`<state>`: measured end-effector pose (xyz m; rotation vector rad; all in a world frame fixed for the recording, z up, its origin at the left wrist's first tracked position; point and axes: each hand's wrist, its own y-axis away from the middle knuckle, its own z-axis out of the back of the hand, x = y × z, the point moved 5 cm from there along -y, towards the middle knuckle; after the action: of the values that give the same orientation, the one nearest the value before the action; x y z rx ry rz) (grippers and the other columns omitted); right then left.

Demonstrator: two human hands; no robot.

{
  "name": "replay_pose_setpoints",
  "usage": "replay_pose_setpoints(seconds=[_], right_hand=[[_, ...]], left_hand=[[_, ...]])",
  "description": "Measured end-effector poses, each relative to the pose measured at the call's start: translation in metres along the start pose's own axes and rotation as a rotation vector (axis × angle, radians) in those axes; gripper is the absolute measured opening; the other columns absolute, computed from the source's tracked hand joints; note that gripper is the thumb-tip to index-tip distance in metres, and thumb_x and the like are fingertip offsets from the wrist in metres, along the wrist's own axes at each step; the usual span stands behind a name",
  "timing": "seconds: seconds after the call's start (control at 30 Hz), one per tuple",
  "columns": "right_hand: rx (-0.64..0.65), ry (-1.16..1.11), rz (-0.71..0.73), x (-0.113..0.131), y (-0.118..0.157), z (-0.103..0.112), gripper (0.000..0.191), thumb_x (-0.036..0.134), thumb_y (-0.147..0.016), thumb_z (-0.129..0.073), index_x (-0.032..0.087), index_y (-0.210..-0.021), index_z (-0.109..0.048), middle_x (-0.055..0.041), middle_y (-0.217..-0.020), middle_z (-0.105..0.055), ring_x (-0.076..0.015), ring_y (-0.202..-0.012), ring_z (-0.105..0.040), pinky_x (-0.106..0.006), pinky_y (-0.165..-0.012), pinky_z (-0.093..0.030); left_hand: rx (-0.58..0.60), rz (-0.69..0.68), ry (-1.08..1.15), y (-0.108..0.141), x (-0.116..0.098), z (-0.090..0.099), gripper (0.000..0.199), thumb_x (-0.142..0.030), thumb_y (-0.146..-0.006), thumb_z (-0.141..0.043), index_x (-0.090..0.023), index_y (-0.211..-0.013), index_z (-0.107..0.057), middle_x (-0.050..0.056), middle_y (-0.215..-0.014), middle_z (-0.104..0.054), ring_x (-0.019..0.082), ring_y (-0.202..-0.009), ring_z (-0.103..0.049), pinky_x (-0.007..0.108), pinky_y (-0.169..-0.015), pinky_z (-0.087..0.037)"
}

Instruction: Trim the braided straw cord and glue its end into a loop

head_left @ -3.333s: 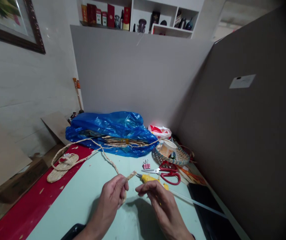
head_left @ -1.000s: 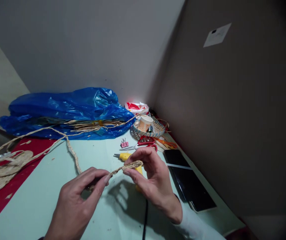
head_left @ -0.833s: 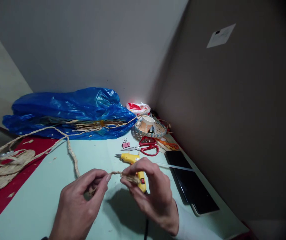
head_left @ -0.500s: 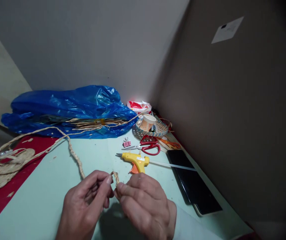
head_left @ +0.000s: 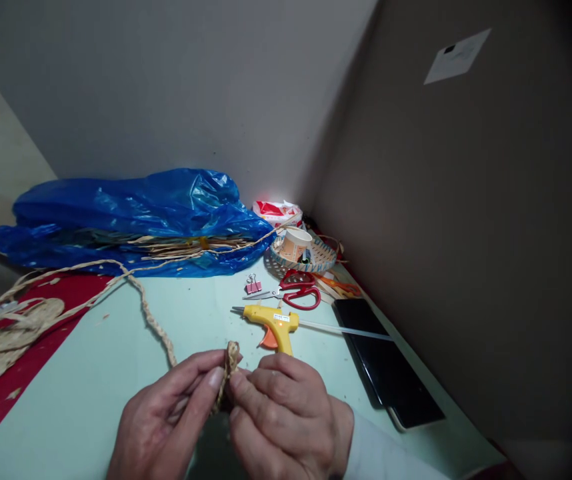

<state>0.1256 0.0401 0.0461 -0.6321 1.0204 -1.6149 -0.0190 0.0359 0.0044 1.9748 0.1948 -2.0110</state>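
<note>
Between my two hands is the end of a braided straw cord [head_left: 232,357], bent into a small upright loop. My left hand [head_left: 166,413] pinches it between thumb and forefinger. From the other side my right hand [head_left: 281,413] grips the same end, its fingers curled over and hiding part of it. The cord runs out behind my left hand, across the table and over to the left. Just beyond my right hand lies a yellow hot glue gun [head_left: 271,319] with an orange trigger and a clear glue stick.
Red-handled scissors [head_left: 299,291] and a pink binder clip [head_left: 253,287] lie behind the glue gun. A paper cup [head_left: 296,245] sits in a woven basket [head_left: 323,257]. Black phone-like slabs [head_left: 386,367] lie right. A blue plastic bag [head_left: 131,207] of straw fills the back left, near a coiled straw piece [head_left: 26,327].
My hands have drawn closer together, and the cord end now stands up as a folded loop between my fingertips. The trailing cord has shifted slightly.
</note>
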Motion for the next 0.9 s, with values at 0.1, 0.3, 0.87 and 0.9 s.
replay_pose_setpoints(seconds=[0.1,0.3,0.87,0.9], right_hand=[[0.041,0.004,-0.056,-0.002,-0.001,0.003,0.017,0.006,-0.093,-0.053,0.013,-0.092,-0.069,-0.0111,-0.090,-0.079,-0.0184,-0.086,-0.073,-0.031,-0.066,-0.062],[0.036,-0.025,-0.040,-0.006,-0.006,0.008,0.015,0.008,-0.093,-0.052,0.008,-0.093,-0.068,-0.0149,-0.091,-0.079,-0.0198,-0.081,-0.074,-0.032,-0.068,-0.063],[0.176,-0.134,-0.110,-0.014,-0.006,-0.002,0.026,0.003,-0.093,-0.047,-0.005,-0.110,-0.065,-0.0254,-0.103,-0.075,-0.0277,-0.095,-0.074,-0.038,-0.083,-0.065],[0.175,-0.136,-0.103,-0.014,-0.006,-0.002,0.026,0.003,-0.093,-0.048,-0.006,-0.111,-0.064,-0.0255,-0.104,-0.075,-0.0276,-0.096,-0.073,-0.038,-0.084,-0.065]], left_hand=[[0.024,-0.013,-0.025,-0.001,-0.002,0.000,0.023,-0.045,-0.076,-0.072,-0.027,-0.088,-0.077,-0.001,-0.095,-0.083,0.024,-0.091,-0.078,0.023,-0.076,-0.063],[0.035,-0.091,-0.113,-0.003,-0.006,0.002,0.020,-0.039,-0.077,-0.072,-0.025,-0.089,-0.079,0.003,-0.094,-0.084,0.026,-0.089,-0.079,0.027,-0.076,-0.065],[0.138,-0.128,-0.134,-0.017,-0.001,0.008,0.036,-0.045,-0.084,-0.067,-0.022,-0.109,-0.078,0.008,-0.107,-0.081,0.031,-0.110,-0.071,0.032,-0.085,-0.062],[0.132,-0.122,-0.109,-0.017,0.000,0.008,0.037,-0.045,-0.083,-0.068,-0.021,-0.110,-0.078,0.008,-0.107,-0.081,0.031,-0.111,-0.071,0.033,-0.085,-0.062]])
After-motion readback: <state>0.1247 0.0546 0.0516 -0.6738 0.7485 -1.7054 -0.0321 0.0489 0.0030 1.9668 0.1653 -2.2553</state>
